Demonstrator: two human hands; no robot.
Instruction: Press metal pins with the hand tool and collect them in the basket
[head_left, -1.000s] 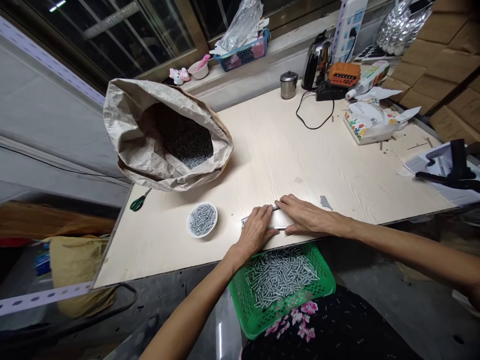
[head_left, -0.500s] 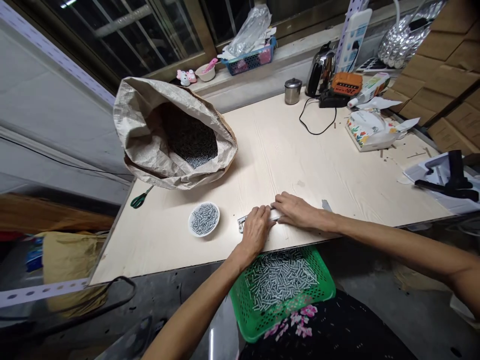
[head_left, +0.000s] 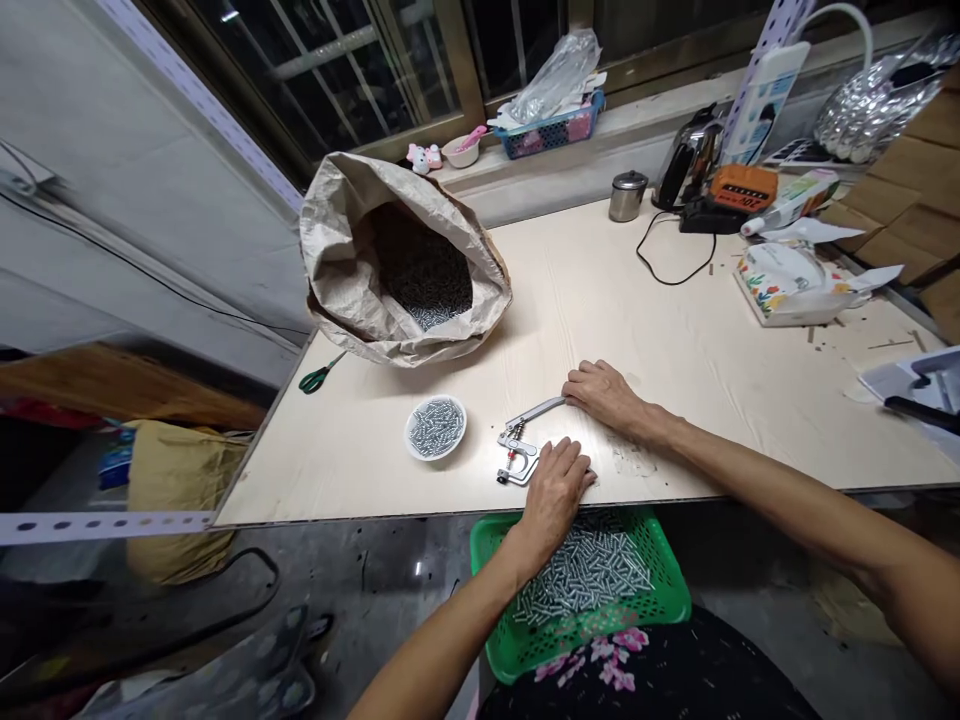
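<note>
Silver metal plier-like tool with a C-shaped frame, a coil spring and a small red part (head_left: pixel 531 455): it sits near the front edge of the pale, wood-grained worktop (head_left: pixel 585 290), its two arms spread apart. From where I stand, the left hand (head_left: pixel 556 492) is wrapped over the lower handle, though its underside is hidden from me. The right hand (head_left: pixel 604 395) has its fingers curled over the far end of the raised upper handle.

Just beyond the frame end stands a round white bowl (head_left: pixel 429 457) full of small silvery metal pieces (head_left: pixel 437 425); more of them lie in the green perforated plastic basket (head_left: pixel 499 660) below the worktop's edge.

I'd judge the step in hand to be handling the tool with its handles parted. The next move seems to call for a steady left hold and a controlled right hand, so that the frame doesn't twist or slide.
</note>
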